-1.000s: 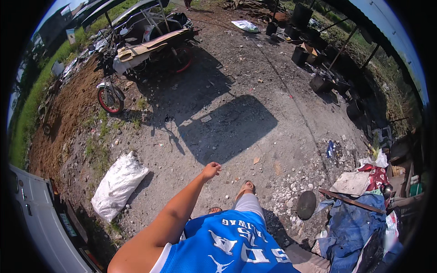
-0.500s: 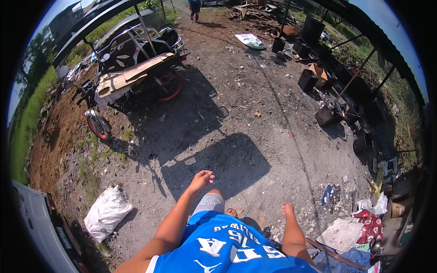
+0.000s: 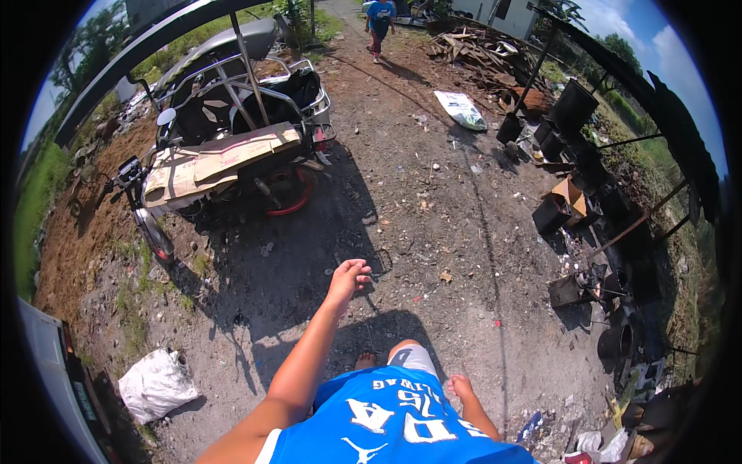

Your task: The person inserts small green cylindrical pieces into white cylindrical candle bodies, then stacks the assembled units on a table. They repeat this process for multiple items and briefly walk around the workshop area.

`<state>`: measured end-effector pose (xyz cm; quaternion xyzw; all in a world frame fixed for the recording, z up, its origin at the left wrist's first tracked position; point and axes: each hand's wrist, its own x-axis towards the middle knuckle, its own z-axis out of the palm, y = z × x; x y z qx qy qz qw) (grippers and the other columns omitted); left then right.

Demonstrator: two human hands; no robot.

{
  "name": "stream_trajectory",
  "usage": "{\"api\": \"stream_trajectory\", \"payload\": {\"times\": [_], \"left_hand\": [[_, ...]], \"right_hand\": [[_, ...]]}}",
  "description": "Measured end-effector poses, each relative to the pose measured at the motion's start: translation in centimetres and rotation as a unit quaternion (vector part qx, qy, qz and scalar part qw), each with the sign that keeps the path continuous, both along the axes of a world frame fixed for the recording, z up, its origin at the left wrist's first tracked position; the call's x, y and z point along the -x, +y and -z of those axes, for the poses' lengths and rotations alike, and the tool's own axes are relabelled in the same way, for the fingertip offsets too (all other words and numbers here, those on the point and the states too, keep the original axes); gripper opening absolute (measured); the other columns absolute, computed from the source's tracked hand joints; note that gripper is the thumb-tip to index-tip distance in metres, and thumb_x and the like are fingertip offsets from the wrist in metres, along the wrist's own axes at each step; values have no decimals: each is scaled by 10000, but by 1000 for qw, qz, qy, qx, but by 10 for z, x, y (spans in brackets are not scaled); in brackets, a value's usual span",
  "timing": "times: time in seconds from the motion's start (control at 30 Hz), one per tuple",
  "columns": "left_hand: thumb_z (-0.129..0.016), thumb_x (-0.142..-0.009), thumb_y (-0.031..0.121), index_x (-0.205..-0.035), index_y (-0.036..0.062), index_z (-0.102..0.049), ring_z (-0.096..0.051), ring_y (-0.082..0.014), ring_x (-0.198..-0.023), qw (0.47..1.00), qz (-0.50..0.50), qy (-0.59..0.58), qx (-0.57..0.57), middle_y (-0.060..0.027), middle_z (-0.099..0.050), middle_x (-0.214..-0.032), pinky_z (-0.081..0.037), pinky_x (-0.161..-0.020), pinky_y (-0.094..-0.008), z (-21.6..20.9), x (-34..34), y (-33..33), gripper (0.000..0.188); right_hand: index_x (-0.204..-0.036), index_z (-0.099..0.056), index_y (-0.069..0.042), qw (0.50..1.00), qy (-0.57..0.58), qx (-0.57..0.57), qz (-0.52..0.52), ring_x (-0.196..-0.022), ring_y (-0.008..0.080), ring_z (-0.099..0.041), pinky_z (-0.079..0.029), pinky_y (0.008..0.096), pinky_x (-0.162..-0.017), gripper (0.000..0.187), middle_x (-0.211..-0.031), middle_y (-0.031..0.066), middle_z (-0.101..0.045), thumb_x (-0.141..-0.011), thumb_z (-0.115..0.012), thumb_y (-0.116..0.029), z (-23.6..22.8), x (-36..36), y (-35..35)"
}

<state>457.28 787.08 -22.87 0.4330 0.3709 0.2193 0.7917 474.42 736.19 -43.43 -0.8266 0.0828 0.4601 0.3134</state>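
Note:
My left hand is held out ahead of me over the gravel ground, its fingers loosely bent and a little apart, with nothing in them. Lower down at my right side hangs my right hand, seen from the back; its fingers are mostly hidden, and no held thing shows. Neither hand touches anything. Ahead and to the left stands a three-wheeled motorcycle with a sidecar, and flat cardboard lies along its near side.
A stuffed white sack lies at the lower left near a white vehicle. Blackened bins and metal scrap line the right side under a roof. Farther off are a white bag, a wood pile and a person.
I have moved forward; the sack has slid lower in view and the far person shows more fully. My left arm reaches farther forward, and my right hand sits lower and closer to my body.

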Motion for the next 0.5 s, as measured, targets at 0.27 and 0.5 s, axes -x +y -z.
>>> {"api": "stream_trajectory", "payload": {"times": [0.27, 0.5], "left_hand": [[-596, -1076, 278, -1271, 95, -641, -687, -125, -1013, 978, 47, -61, -194, -41, -716, -1171, -496, -914, -289, -82, -196, 210, 271], [-524, -1088, 242, -1311, -17, -594, -679, -255, -1164, 852, 16, -239, -466, -157, -690, -1230, -512, -1023, -397, -302, -286, 382, 349]], "right_hand": [[-1254, -665, -87, 957, 232, 167, 51, -779, 219, -701, -519, 395, -633, 331, -998, 103, -740, -1038, -580, -323, 44, -59, 99], [-1289, -636, -122, 985, 66, 152, 42, -737, 223, -688, -479, 420, -566, 359, -986, 88, -734, -1036, -568, -369, 73, -459, 302]]}}
